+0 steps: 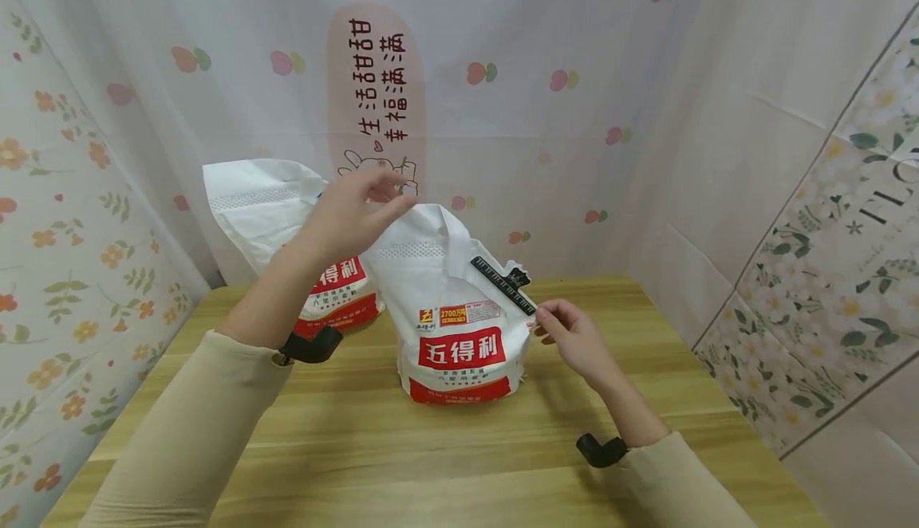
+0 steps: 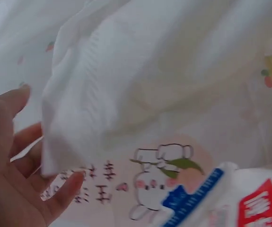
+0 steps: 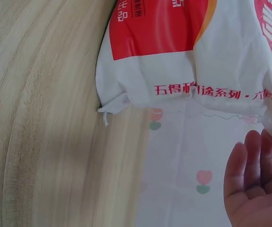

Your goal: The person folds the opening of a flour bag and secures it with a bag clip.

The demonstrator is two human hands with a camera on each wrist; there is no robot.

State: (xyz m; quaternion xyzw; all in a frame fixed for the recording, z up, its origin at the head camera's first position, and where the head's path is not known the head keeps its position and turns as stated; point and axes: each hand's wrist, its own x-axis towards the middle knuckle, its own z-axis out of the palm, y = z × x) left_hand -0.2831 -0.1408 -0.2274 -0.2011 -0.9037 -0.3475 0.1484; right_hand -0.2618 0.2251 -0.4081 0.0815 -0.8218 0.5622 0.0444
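Two white flour bags with red labels stand on the wooden table (image 1: pixel 345 448). The front bag (image 1: pixel 459 329) carries a black sealing strip (image 1: pixel 502 283) slanting across its upper right corner. My left hand (image 1: pixel 359 213) is raised at this bag's top flap (image 2: pixel 140 80), whose white edge lies between thumb and fingers. My right hand (image 1: pixel 567 332) pinches the lower end of the black strip with thumb and forefinger; its other fingers (image 3: pixel 249 165) stay straight beside the bag's bottom seam (image 3: pixel 192 92). The second bag (image 1: pixel 287 217) stands behind, partly hidden by my left forearm.
Patterned cloth hangs close behind the table and on both sides (image 1: pixel 546 113). A tiled floral wall (image 1: pixel 847 257) rises at the right. The bags stand toward the table's far edge, with bare wood (image 3: pixel 41 123) in front of them.
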